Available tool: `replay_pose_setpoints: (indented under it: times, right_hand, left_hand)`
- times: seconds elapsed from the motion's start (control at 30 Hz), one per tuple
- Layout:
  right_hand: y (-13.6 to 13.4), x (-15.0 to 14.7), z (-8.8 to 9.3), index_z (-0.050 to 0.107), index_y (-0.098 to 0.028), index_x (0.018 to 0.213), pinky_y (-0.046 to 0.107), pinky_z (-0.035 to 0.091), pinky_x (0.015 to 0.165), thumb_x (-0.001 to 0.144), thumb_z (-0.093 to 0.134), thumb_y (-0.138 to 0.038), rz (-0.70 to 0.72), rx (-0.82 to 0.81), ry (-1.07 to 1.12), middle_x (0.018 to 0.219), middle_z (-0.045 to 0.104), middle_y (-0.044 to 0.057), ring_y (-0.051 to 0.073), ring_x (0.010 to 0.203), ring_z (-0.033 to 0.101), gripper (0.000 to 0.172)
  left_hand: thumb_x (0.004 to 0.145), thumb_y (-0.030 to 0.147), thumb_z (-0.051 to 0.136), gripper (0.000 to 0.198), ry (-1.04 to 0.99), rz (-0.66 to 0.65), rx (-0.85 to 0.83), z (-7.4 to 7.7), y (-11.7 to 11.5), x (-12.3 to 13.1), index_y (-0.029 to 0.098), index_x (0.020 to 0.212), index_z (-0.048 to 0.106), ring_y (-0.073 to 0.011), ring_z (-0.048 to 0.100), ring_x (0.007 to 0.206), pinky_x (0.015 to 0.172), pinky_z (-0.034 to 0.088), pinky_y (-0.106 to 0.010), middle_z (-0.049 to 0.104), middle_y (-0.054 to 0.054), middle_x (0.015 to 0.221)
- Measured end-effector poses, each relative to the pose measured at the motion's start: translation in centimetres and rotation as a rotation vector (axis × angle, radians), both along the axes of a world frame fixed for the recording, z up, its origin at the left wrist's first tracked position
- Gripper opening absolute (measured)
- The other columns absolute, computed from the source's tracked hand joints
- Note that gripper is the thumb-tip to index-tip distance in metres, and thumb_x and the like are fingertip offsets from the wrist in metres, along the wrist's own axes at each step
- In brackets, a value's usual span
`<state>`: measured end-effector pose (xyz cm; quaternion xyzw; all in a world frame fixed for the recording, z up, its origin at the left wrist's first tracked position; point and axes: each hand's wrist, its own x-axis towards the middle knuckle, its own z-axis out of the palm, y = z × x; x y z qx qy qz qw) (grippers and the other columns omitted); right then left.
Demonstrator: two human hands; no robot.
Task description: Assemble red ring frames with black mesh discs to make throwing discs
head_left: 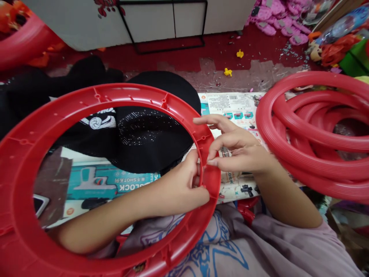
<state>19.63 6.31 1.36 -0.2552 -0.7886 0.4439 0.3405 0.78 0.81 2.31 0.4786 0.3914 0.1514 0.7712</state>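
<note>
A large red plastic ring (pixel 25 154) with its hollow, ribbed side facing me spans the left and middle of the view. My left hand (pixel 184 184) reaches through its opening and is closed round the ring's right side, thumb over the hollow face. My right hand (pixel 238 148) is at the same section, thumb and a finger pinched together against the channel while another finger stretches over the ring's edge. Whatever lies in that pinch is too small to make out. Behind the ring rests a black hat (pixel 144 154) with a white print and perforated fabric.
Several red rings (pixel 288 154) lie piled at the right. A printed cardboard sheet (pixel 95 181) lies under the hat, with a phone-like white-edged object (pixel 41 204) at left. Small yellow pieces (pixel 228 72) and pink plastic parts (pixel 268 15) are on the floor beyond.
</note>
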Motion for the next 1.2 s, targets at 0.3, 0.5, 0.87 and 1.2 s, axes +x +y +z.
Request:
replay_pose_setpoints:
  times: [0.3,0.5,0.87,1.2]
  right_hand:
    - [-0.6,0.2,0.8,0.067,-0.026,0.076,0.047,0.026,0.115,0.082,0.061,-0.025,0.035,0.327,-0.192,0.136,0.050,-0.002,0.024,0.132,0.035,0.008]
    - [-0.4,0.0,0.6,0.067,-0.023,0.078,0.048,0.029,0.112,0.082,0.060,-0.019,0.060,0.248,-0.206,0.137,0.050,0.003,0.024,0.128,0.040,0.009]
    - [-0.2,0.2,0.7,0.065,-0.022,0.078,0.045,0.033,0.106,0.084,0.057,-0.015,0.110,0.232,-0.208,0.121,0.057,0.004,0.021,0.117,0.046,0.012]
    - [-0.7,0.1,0.5,0.059,-0.022,0.085,0.045,0.035,0.100,0.079,0.056,-0.017,0.043,0.466,-0.245,0.114,0.058,0.004,0.022,0.111,0.046,0.008]
  left_hand:
    - [0.077,0.016,0.060,0.061,0.075,0.000,0.026,-0.6,-0.1,-0.1,0.022,0.131,0.032,-0.0191,0.061,0.085,0.065,0.052,-0.028,0.056,-0.004,0.096]
    - [0.076,0.013,0.058,0.058,0.067,-0.039,0.044,-0.8,-0.1,-0.3,0.022,0.128,0.035,-0.0155,0.058,0.075,0.059,0.049,-0.025,0.056,-0.003,0.094]
    - [0.075,0.016,0.060,0.049,0.073,-0.072,0.064,-1.0,-0.2,-0.7,0.019,0.119,0.040,-0.0145,0.055,0.070,0.056,0.045,-0.023,0.055,-0.001,0.085]
    - [0.074,0.020,0.060,0.049,0.133,-0.069,0.035,-0.4,0.2,-0.2,0.020,0.117,0.038,-0.0154,0.057,0.072,0.055,0.045,-0.023,0.056,-0.001,0.088]
